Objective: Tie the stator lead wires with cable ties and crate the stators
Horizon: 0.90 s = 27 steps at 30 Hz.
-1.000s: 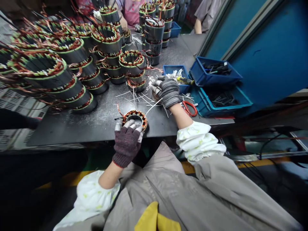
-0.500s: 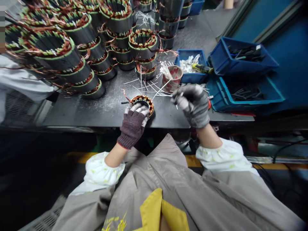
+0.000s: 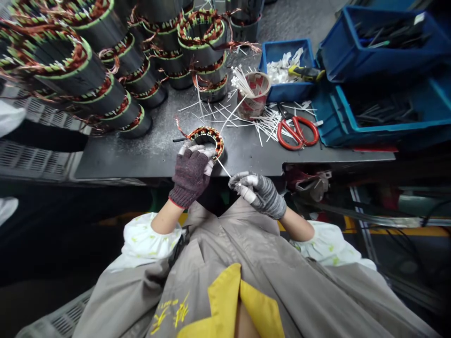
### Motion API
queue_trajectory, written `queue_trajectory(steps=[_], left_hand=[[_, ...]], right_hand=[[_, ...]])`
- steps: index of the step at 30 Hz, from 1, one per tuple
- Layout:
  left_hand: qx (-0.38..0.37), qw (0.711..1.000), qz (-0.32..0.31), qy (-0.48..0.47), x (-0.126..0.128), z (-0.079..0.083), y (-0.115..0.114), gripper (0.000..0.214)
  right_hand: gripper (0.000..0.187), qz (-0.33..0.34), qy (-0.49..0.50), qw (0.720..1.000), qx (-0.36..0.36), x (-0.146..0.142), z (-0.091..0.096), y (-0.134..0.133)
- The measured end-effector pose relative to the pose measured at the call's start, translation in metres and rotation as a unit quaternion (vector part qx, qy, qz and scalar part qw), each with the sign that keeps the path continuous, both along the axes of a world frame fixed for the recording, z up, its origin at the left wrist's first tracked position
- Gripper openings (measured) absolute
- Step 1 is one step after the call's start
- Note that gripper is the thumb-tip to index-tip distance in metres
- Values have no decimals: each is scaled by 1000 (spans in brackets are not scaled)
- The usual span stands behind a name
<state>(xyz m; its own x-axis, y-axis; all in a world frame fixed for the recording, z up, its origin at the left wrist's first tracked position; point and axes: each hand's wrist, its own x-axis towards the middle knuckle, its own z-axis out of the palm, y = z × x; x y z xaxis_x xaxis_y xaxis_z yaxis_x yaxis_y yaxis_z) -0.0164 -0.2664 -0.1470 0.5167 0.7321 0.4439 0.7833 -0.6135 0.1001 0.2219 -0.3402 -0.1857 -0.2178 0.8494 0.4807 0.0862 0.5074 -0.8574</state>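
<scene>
My left hand [image 3: 190,176], in a dark maroon knit glove, grips a small copper-wound motor stator [image 3: 206,140] lying on the table, its fingers over the near rim. My right hand [image 3: 257,193], in a grey glove with pale rubber-coated fingertips, sits just past the table's near edge. It pinches a thin white cable tie [image 3: 223,167], whose far end reaches the stator. Loose white ties [image 3: 225,115] are scattered on the table beyond the stator.
Tall stacks of wound stators [image 3: 66,80] fill the left. Right of the stator stand a paper cup of ties [image 3: 253,94], red-handled scissors [image 3: 298,134], a blue tray of white ties [image 3: 287,61] and blue bins of dark parts [image 3: 384,47]. A sleeve [image 3: 7,117] shows at far left.
My right hand has moved back from above the table to its near edge, uncovering the scissors, and now pinches a white tie. My left hand stays on the stator. The view has tilted lower.
</scene>
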Motion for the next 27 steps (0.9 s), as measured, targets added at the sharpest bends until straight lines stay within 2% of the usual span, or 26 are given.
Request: queue_trajectory(steps=[5,9,13,18,22,27], left_hand=[[-30,999,26,-27,3,0,-1,28],[-34,996,48,-60,9,0,-4,28],[-12,994,81,-79,14,0,-8,33],[-28,998,42,-45,10,1,-9,32],[-38,998,38,-34,7,0,-6,29],[-41,998,38,-35,8,1,-5,29]], right_hand=[[11,9,-10,1000,-2,3,-3,5],[16,28,14,999,24,-10,1,30],[18,-2,74,996,44,-19,11,49],[10,-26,14,997,73,2,21,21],[10,-21,-43,997,66,10,10,-1],[9,2,-34,998,57,5,-1,2]])
